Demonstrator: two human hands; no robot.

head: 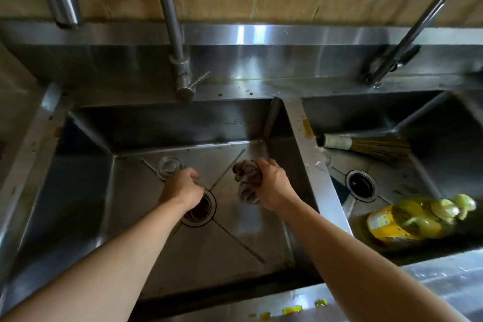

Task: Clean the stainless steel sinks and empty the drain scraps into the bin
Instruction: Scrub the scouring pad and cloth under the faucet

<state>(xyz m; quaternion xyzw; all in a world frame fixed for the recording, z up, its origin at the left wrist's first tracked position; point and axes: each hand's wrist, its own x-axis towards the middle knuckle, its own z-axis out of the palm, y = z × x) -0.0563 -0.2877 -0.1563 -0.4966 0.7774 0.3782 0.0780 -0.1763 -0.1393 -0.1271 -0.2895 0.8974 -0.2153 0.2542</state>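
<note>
Down in the left sink (78, 191), the right hand (271, 185) grips a wadded rag (245, 180); the left hand (183, 185), fingers curled, hovers over the drain (201, 214), its hold hidden. Best lift the strainer level.

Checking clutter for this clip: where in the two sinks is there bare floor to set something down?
Left sink: bare floor toward the near wall, below the drain, and along the left wall. Its middle is crowded by the left hand, the round strainer and the right hand gripping the rag. Right sink: brush behind, bottle in front; little free.
</note>
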